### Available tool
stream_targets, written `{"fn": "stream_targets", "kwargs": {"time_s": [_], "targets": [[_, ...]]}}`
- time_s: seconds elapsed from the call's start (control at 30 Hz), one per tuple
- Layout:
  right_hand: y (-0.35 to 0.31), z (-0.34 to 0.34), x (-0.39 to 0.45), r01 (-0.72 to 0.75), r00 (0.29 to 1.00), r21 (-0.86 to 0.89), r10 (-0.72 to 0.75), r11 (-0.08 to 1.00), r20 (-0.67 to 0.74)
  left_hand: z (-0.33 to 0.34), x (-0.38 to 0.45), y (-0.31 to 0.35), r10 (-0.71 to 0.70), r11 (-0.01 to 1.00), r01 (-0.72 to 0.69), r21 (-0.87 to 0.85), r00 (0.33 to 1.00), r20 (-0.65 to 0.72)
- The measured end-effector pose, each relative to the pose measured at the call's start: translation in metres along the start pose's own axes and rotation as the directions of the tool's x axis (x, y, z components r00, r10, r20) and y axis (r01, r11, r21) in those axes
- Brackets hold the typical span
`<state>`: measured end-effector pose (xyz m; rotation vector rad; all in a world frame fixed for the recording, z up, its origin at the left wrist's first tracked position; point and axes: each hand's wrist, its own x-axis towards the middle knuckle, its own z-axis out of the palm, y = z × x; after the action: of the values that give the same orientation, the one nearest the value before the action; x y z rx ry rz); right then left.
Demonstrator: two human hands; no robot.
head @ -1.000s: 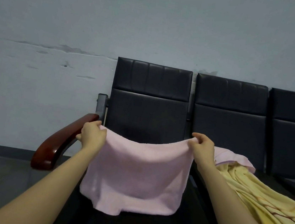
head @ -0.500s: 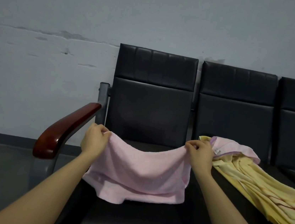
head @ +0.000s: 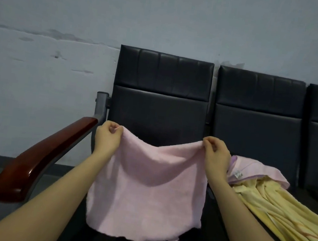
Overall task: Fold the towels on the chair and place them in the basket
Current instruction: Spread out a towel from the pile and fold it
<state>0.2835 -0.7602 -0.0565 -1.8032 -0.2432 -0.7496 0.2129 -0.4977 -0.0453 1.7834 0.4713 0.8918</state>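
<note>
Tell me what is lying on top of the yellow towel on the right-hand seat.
A second pink towel with a lilac edge lies crumpled over the upper end of the striped yellow towel. What that end looks like beneath it is hidden.

Wooden armrest (head: 43,158) close left, heaped yellow towel (head: 283,213) right; open air above the seat.

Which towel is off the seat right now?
The plain pink towel, pinched at its top corners by the left hand and right hand. The yellow towel and lilac-edged pink one lie heaped on the next seat.
</note>
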Motion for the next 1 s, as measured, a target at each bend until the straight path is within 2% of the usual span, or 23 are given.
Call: {"fn": "stream_targets", "kwargs": {"time_s": [0.23, 0.33, 0.43, 0.67, 0.77, 0.87, 1.0], "targets": [[-0.052, 0.002, 0.055, 0.117, 0.984, 0.276, -0.074, 0.954, -0.161, 0.008, 0.027, 0.073, 0.066, 0.95, -0.119, -0.289, 0.98, -0.187], [-0.064, -0.006, 0.056, 0.161, 0.978, 0.299, -0.111, 0.941, -0.178, 0.001, 0.011, 0.079, 0.095, 0.938, -0.177, -0.297, 0.958, -0.269], [-0.057, -0.013, 0.033, 0.148, 0.984, 0.252, -0.117, 0.956, -0.132, -0.007, -0.016, 0.059, 0.104, 0.952, -0.174, -0.25, 0.957, -0.271], [0.019, -0.017, -0.053, 0.035, 0.999, 0.032, -0.036, 0.999, 0.009, -0.015, -0.076, -0.04, 0.103, 0.993, -0.091, 0.074, 0.979, -0.175], [0.045, -0.016, -0.079, -0.043, 0.997, -0.045, 0.046, 0.998, 0.064, -0.017, -0.093, -0.071, 0.106, 0.954, -0.068, 0.292, 0.987, -0.117], [0.065, -0.011, -0.094, -0.168, 0.973, -0.112, 0.183, 0.98, 0.142, -0.015, -0.1, -0.09, 0.09, 0.909, -0.074, 0.41, 0.996, -0.021], [0.08, 0.006, -0.1, -0.172, 0.956, -0.31, 0.234, 0.935, 0.175, -0.003, -0.096, -0.104, 0.109, 0.839, -0.161, 0.52, 0.986, 0.13]]}}
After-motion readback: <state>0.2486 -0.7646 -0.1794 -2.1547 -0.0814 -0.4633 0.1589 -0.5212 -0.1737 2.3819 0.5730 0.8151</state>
